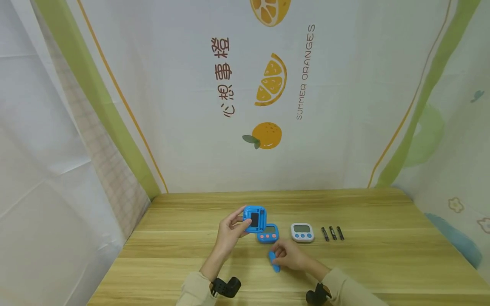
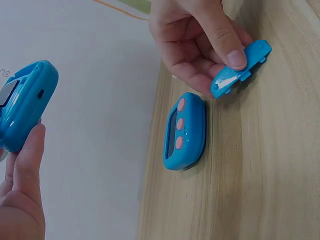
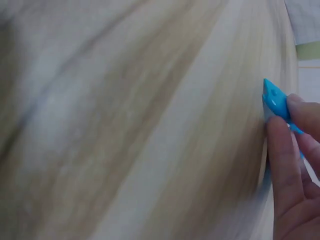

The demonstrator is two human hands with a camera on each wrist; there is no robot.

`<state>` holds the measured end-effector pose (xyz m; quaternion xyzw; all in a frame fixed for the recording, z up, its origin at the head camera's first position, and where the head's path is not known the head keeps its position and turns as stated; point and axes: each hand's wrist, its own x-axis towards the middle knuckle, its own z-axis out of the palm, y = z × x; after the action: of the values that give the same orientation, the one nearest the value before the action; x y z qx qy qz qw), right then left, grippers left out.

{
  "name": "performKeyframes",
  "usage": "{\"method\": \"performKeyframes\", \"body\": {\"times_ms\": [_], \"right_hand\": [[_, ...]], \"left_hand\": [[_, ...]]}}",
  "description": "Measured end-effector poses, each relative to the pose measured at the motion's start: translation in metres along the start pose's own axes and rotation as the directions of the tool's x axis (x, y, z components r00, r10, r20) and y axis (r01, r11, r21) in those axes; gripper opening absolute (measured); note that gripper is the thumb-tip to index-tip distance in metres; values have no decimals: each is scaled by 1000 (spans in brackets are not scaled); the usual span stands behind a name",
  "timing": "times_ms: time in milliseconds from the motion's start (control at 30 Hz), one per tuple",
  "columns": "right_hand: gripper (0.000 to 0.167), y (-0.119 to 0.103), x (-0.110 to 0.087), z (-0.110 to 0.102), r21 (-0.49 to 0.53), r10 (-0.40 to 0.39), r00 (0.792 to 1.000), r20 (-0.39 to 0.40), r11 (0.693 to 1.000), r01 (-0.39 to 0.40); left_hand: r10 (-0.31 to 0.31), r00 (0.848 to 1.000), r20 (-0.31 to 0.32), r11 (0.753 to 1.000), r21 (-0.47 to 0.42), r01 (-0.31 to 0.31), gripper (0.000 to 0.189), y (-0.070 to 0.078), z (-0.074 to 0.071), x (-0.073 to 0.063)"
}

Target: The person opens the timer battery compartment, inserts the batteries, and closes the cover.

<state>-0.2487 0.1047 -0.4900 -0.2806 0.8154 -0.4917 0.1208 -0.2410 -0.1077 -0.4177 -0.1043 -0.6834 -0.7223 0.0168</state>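
My left hand (image 1: 228, 233) grips a blue digital timer (image 1: 261, 219) above the table, its back side facing me. The battery compartment at its right side is uncovered, and a dark battery seems to lie at its top end. Between thumb and fingers, my right hand (image 1: 289, 255) pinches a blue battery cover (image 1: 274, 261) just above the wood. In the left wrist view the cover (image 2: 241, 69) shows small tabs along one edge. A second blue timer (image 2: 185, 131) with pink buttons rests face up on the table, between the two hands.
To the right, a white timer (image 1: 302, 233) with blue buttons lies on the wooden table (image 1: 367, 263). Beside it several black batteries (image 1: 333, 233) lie in a row. A curtain (image 1: 183, 148) with orange prints hangs behind the table's far edge.
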Motion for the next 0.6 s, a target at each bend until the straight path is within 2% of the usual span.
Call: {"method": "performKeyframes", "body": {"times_ms": [267,600], "right_hand": [[22,-2,1,2,-69,-34,999,28,997,36],[23,-4,0,4,-47,37,998,41,998,-36]], "left_hand": [[6,1000,3,1000,13,-7,50,-1,-1,-1],[27,1000,-6,999,24,-27,50,-3,-2,-2]]}}
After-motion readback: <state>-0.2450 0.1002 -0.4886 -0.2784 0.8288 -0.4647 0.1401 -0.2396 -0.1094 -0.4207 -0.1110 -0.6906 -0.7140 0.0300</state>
